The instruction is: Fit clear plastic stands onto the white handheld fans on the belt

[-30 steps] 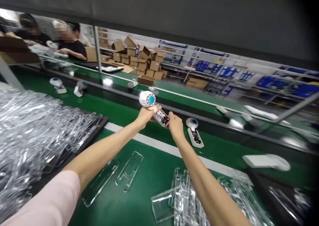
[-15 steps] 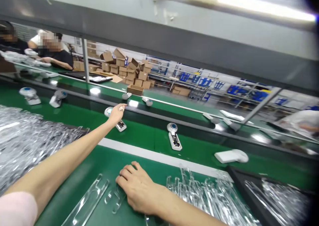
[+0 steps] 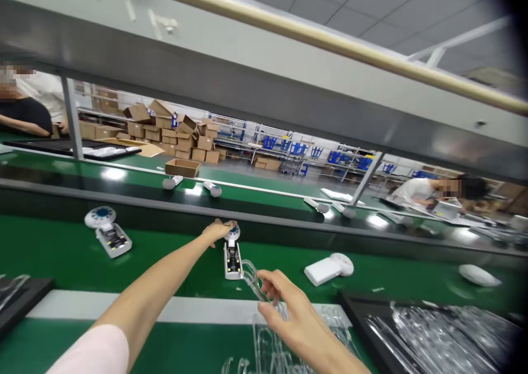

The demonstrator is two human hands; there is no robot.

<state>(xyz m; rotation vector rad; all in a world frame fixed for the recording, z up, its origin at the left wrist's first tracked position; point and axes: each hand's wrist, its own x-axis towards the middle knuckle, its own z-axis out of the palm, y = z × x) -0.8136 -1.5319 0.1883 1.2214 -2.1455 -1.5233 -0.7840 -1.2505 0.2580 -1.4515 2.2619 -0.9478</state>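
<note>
My left hand [image 3: 217, 231] reaches far forward, its fingers closed at the round head of a white handheld device [image 3: 232, 259]. The device lies with its circuit board exposed and its handle towards me. My right hand [image 3: 286, 305] grips a clear plastic strip [image 3: 251, 278] between thumb and fingers. The strip's looped end is beside the lower end of that device; whether they touch I cannot tell. Below my right hand lies a pile of clear plastic parts [image 3: 268, 352], partly covered by it.
Another opened device [image 3: 113, 239] lies left, and a closed white one [image 3: 325, 270] right. A black tray [image 3: 358, 313] of clear parts stands at the right front, another black tray [image 3: 37, 294] at the left. A raised ledge [image 3: 289, 220] runs behind; a person works at far right.
The view has swung right. My left hand has gone from above one opened device to the head of another. My right hand has risen from the table with a clear plastic strip.
</note>
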